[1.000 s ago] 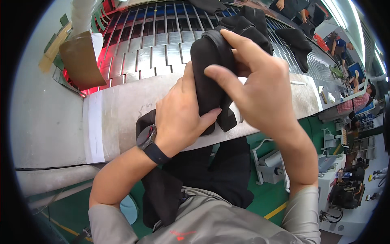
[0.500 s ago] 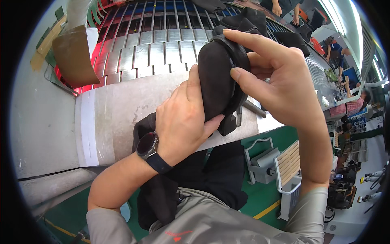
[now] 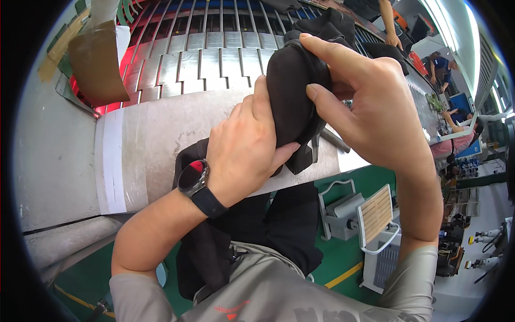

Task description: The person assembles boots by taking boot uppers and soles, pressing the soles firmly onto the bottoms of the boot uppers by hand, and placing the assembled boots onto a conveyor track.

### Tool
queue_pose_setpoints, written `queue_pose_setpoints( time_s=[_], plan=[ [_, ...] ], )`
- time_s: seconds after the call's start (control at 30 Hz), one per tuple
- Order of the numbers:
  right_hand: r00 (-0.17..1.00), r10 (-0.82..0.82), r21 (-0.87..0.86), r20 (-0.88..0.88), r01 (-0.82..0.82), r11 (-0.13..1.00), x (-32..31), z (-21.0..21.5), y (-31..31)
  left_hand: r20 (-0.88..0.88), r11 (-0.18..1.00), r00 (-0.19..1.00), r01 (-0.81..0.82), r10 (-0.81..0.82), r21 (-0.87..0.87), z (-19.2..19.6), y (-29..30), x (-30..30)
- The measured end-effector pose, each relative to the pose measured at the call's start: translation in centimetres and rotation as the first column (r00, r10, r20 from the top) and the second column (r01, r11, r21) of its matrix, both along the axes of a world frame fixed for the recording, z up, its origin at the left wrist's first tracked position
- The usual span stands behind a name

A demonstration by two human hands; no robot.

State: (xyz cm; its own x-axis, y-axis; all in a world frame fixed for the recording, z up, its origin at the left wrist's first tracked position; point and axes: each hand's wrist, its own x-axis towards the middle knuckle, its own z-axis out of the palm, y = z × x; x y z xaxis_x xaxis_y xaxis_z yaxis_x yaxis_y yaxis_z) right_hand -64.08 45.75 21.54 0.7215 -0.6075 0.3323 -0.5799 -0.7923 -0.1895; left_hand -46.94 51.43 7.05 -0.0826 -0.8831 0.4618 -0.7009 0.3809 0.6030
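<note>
A black, rounded fabric-covered piece [image 3: 292,96] with a seam or rim along its right side is held up between my hands, above the front edge of the work surface. Its exact kind does not show. My left hand [image 3: 244,137], with a dark watch on the wrist, presses along its left flank, thumb curled round the lower end. My right hand [image 3: 365,96] grips the right rim, forefinger over the top and thumb on the near face; its other fingers are partly hidden behind. Loose black cloth [image 3: 196,153] hangs down below my left hand and over the edge.
Beyond the pale work surface [image 3: 155,134] runs a slatted metal roller conveyor [image 3: 214,64], lit red at left. More black pieces [image 3: 327,27] lie on it. A brown sheet [image 3: 96,64] hangs at left. A slatted-seat stand [image 3: 375,214] is below right; other people work farther off.
My hands and the black piece have shifted slightly right, still gripped the same way. The view has moved a little, and a co-worker's arm at the top has changed position.
</note>
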Motion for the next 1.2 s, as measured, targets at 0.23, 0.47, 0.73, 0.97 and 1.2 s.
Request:
queue_pose_setpoints(
  time_s=[0.23, 0.47, 0.73, 0.97, 1.2],
  plan=[
    [0.998, -0.033, -0.055, -0.048, 0.03, 0.998, 0.4, -0.1, 1.0, -0.002, 0.998, 1.0, 0.0, 0.0, 0.061, 0.4, 0.4, 0.1],
    [0.955, -0.162, -0.222, -0.249, 0.107, 0.969, 1.3, -1.7, 0.5, -0.013, 1.0, 1.0, 0.007, -0.007, 0.026, -0.4, -0.9, 0.8],
    [0.841, -0.199, 0.388, 0.504, -0.015, 0.921, 0.7, -7.5, -1.4, -0.014, 0.999, 1.0, -0.007, 0.007, 0.043, -0.6, -1.6, 1.8],
    [0.809, -0.172, 0.507, 0.562, -0.172, 0.845, 0.6, -6.6, -2.3, -0.062, 0.992, 0.998, -0.019, 0.027, 0.123, -0.1, -1.4, 1.8],
    [0.906, -0.184, 0.445, 0.381, -0.005, 0.895, 2.1, -5.5, -1.0, -0.081, 0.996, 0.997, 0.001, 0.007, 0.092, -0.7, -1.5, 2.6]
  ],
)
